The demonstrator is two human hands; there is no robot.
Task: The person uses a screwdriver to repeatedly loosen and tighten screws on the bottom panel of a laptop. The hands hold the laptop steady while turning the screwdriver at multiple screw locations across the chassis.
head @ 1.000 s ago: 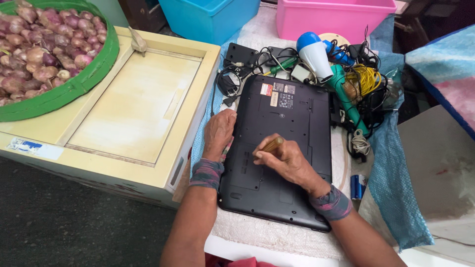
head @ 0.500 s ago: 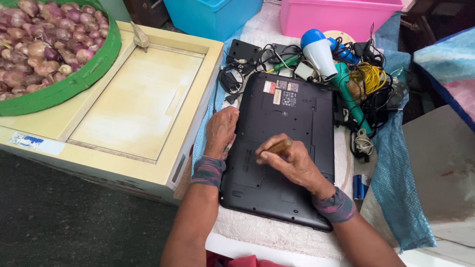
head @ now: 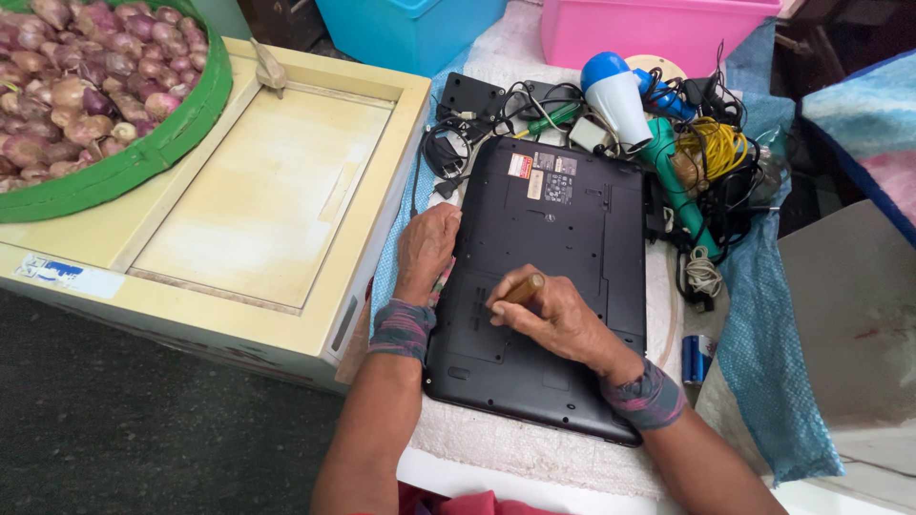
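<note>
The right hand has its grip clamped on a wooden-handled screwdriver, tip down on the upturned black laptop. The left hand, fingers loosely apart, rests flat on the laptop's left edge.

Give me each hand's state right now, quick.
Left hand: open, resting flat on the left edge of the upturned black laptop.
Right hand: closed around a wooden-handled tool, its tip end down on the laptop's underside.
</note>
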